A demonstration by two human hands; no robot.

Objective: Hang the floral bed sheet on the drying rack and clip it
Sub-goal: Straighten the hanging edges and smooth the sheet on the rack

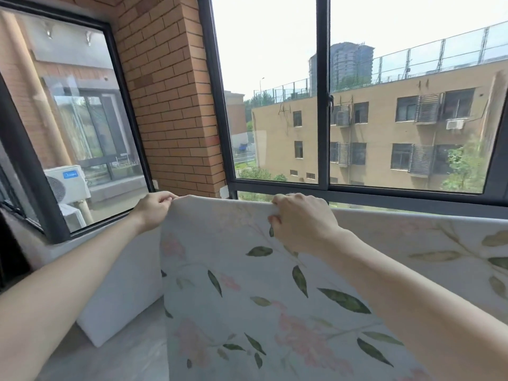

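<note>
Two hands hold the sheet (pixel 247 284) by its top edge, just below the dark window frame (pixel 357 192) and in front of it. The left hand (pixel 154 209) pinches the corner of the cloth between thumb and fingertips, under the brick pillar (pixel 170 92) that stands left of the frame; the right hand (pixel 302 221) has its fingers curled closed over the fold, further along the same edge. The cloth falls away toward the person, and more of it runs on to the right under the frame. The rack itself is hidden beneath the fabric, so I cannot tell how the edge sits on a bar, and no clips show. The step seems to be squaring the edge up. To do it well, I would keep the two grips level and draw them gently apart until the edge runs straight along the frame, without slack between the hands. Only then free one hand for a clip, with the other pressing the cloth down so it cannot slide off.
</note>
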